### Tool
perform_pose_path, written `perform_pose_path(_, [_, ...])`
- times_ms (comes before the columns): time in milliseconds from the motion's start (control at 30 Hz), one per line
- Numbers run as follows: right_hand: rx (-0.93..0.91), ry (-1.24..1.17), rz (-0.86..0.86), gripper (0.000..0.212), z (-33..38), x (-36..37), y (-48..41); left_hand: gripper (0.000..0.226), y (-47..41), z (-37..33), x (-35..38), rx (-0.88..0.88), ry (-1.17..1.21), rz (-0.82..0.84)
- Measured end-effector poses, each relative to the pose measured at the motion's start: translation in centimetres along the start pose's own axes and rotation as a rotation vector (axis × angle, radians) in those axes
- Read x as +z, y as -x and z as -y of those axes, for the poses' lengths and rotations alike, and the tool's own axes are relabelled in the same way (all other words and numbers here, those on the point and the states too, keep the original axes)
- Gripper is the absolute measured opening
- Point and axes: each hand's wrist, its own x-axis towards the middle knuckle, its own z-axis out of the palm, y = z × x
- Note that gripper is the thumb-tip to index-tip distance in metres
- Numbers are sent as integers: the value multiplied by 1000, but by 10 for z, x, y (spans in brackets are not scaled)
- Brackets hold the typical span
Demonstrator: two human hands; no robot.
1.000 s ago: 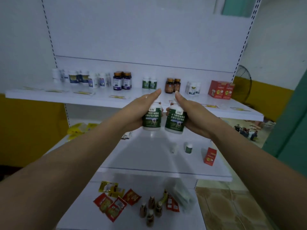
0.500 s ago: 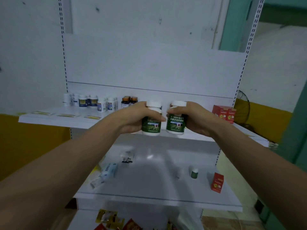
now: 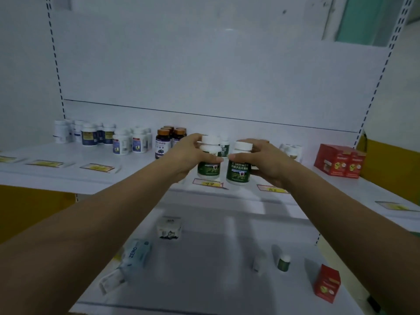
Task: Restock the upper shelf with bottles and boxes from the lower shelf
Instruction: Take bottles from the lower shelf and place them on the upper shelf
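My left hand (image 3: pixel 185 155) grips a white-capped bottle with a green label (image 3: pixel 209 165). My right hand (image 3: pixel 268 162) grips a second, matching green bottle (image 3: pixel 238 170). Both bottles are upright, side by side, at the front edge of the upper shelf (image 3: pixel 68 178), just above a yellow price tag (image 3: pixel 210 183); whether they rest on it I cannot tell. More green-label bottles (image 3: pixel 225 147) stand behind them, mostly hidden. On the lower shelf (image 3: pixel 204 280) lie a small green bottle (image 3: pixel 283 263) and a red box (image 3: pixel 327 283).
The upper shelf carries white bottles (image 3: pixel 88 135) at the left, dark amber-capped bottles (image 3: pixel 169 138), white bottles (image 3: pixel 292 150) and red boxes (image 3: pixel 339 161) at the right. A pale box marked ZERO (image 3: pixel 134 255) and a small white box (image 3: pixel 169 228) lie on the lower shelf.
Both hands have carried the two green bottles up from in front of the lower shelf to the front edge of the upper shelf. The view has tilted upward.
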Motion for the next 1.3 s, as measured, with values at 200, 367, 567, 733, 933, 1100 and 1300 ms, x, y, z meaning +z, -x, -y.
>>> perform_pose_path(200, [20,279,-55,51,-37,-18,-99,59,-102,25,5,-66,-124,-87])
perform_pose_path(367, [8,351,-44,52,-61,-17,-148,63,-160,56,2,-83,-218,-145])
perform_pose_path(567, [2,468,-161,53,-76,-13,-190,55,-200,82,-4,36,-400,-176])
perform_pose_path(733, [22,676,-208,51,-80,-8,-221,56,-228,81,-10,-27,-554,-138])
perform_pose_path(933, [59,810,-199,46,-85,-9,-242,54,-242,83,-10,-40,-593,-74])
perform_pose_path(1100, [98,771,-196,48,-85,-11,-246,53,-242,82,-13,-23,-617,-31])
perform_pose_path(1300, [115,847,-195,40,-86,-9,-248,44,-241,79,-11,-30,-648,-29])
